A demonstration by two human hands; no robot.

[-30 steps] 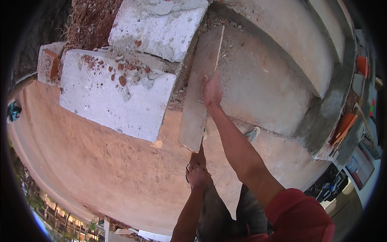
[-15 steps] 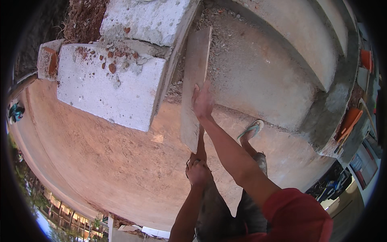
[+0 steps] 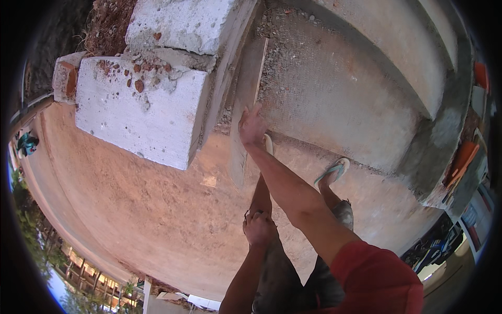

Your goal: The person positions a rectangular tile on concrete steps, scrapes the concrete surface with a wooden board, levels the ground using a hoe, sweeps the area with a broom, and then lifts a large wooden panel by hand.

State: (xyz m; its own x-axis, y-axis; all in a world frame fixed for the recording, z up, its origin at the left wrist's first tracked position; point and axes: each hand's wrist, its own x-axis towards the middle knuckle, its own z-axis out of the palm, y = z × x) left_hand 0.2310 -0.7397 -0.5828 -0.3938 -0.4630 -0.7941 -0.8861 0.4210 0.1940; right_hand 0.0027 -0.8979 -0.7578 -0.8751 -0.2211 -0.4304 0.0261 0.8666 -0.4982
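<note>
Two bare arms (image 3: 285,186) reach down before me: the right hand (image 3: 252,126) grips the long board (image 3: 251,68) along its edge; the left hand (image 3: 259,229) rests over the left leg (image 3: 280,272), its fingers too hidden to read. The board slants beside the white block (image 3: 138,115), a narrow gap between, while a broad gritty step (image 3: 334,94) spreads rightward.

the board (image 3: 248,83) is grey-brown, the slabs (image 3: 144,120) white with rust-red flecks (image 3: 138,85), the ground (image 3: 141,204) orange-tan, the sleeve (image 3: 374,275) plain red.
</note>
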